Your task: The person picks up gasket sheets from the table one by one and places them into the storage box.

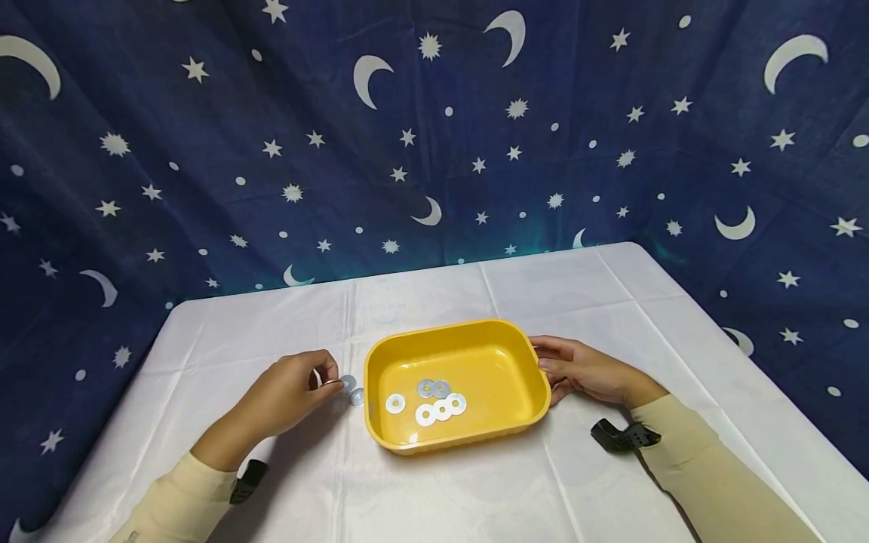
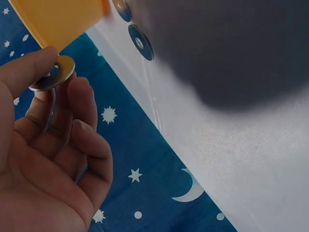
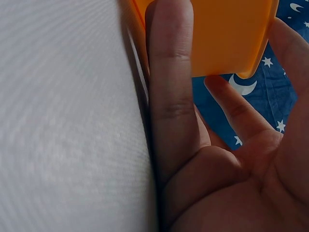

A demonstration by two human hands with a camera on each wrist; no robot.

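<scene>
My left hand (image 1: 295, 388) pinches a flat metal washer (image 2: 65, 70) between thumb and fingertips, just left of the yellow tray (image 1: 468, 436). Two more washers lie on the white cloth by the tray's left end, one closer to the hand (image 1: 348, 384) and one right beside the tray wall. Inside the tray several washers (image 1: 425, 415) lie flat on the floor, some overlapping. At the opposite end, my right hand (image 1: 587, 371) rests against the tray's outer wall with fingers mostly straight and the thumb at the rim. In the right wrist view, one finger (image 3: 171, 82) stretches along the cloth to the tray.
A white cloth (image 1: 434, 505) with fold lines covers the table. Behind it and at both sides hangs a dark blue curtain (image 1: 326, 188) with moons and stars. Black straps (image 1: 621, 436) sit at both wrists.
</scene>
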